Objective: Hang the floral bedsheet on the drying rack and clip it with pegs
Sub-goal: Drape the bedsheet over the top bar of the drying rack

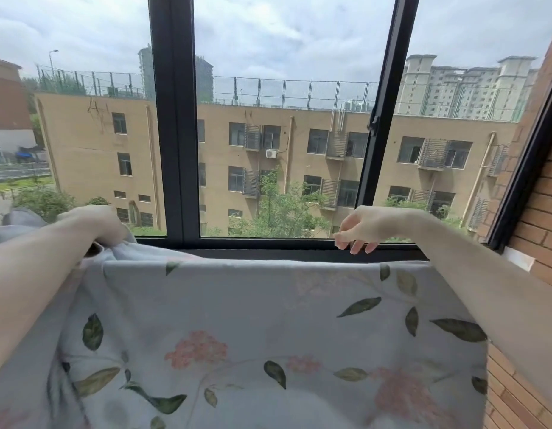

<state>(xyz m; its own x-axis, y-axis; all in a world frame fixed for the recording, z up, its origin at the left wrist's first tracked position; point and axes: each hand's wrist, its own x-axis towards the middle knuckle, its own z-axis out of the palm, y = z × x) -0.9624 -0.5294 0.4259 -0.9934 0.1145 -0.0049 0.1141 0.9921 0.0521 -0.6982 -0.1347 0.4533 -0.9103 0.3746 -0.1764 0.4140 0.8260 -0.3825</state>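
The floral bedsheet (253,329), pale grey-blue with green leaves and pink flowers, hangs in front of me, its top fold running straight across below the window. The drying rack beneath it is hidden by the cloth. My left hand (95,224) grips a bunched part of the sheet at its upper left, where the fabric rises in folds. My right hand (361,227) hovers above the sheet's upper right edge, fingers relaxed and pointing down, holding nothing. No pegs are in view.
A dark-framed window (175,150) stands right behind the sheet, its right pane swung open. A brick wall (544,212) closes in on the right. Outside are a tan building and trees.
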